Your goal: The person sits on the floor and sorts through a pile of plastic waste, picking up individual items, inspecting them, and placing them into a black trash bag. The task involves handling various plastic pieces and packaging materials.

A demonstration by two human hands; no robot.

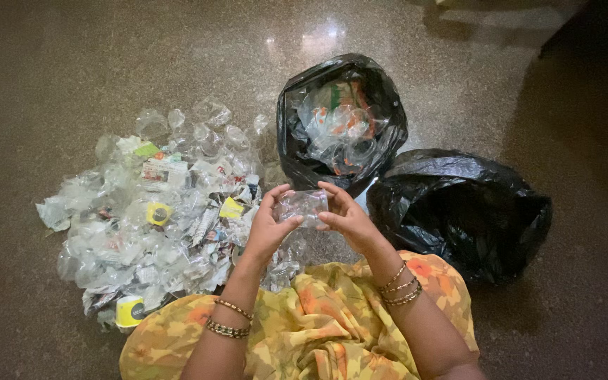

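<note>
Pinched between left hand (270,224) and right hand (346,218), clear plastic cup (302,206) raised just before open black bag (304,163), seemingly for inspection.

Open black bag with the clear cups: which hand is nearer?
Right. The right hand sits just below the open black bag; the left hand is farther left, beside the plastic pile.

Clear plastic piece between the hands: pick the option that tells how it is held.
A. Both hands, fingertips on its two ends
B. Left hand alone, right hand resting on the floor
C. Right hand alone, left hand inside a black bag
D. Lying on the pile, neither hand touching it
A: the left hand and the right hand each pinch one end of the clear plastic piece, lifted above the lap in front of the open black bag.
</note>
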